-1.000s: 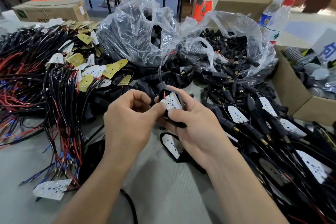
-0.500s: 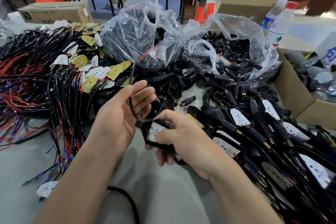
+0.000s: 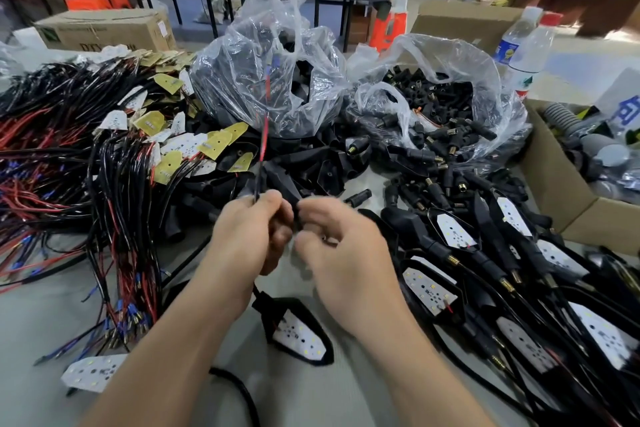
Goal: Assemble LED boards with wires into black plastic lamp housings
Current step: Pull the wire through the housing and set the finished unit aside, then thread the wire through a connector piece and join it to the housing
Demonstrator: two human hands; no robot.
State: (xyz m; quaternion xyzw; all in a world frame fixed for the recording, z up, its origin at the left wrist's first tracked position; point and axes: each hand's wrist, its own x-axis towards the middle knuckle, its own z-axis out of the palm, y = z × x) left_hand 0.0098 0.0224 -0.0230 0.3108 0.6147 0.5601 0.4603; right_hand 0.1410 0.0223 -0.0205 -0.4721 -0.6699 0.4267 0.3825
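1. The left hand [image 3: 247, 239] pinches the red-and-black wires [image 3: 264, 142] at its fingertips; they rise almost upright from it, away from the person.
2. The right hand [image 3: 346, 253], blurred, has its fingers curled on a black housing [image 3: 285, 187], which is mostly hidden.
3. The housing sits between the two hands and slants up-left toward the wires, touching both hands.
4. The next pull likely runs along the wires' axis, and the left hand is nearer.
5. A finished lamp [image 3: 298, 336] lies on the worktop [image 3: 311, 399] just below the hands.

Motion-blurred fingers [image 3: 313, 215] of the right hand [image 3: 343, 253], the black housing [image 3: 295, 217] mostly hidden behind them
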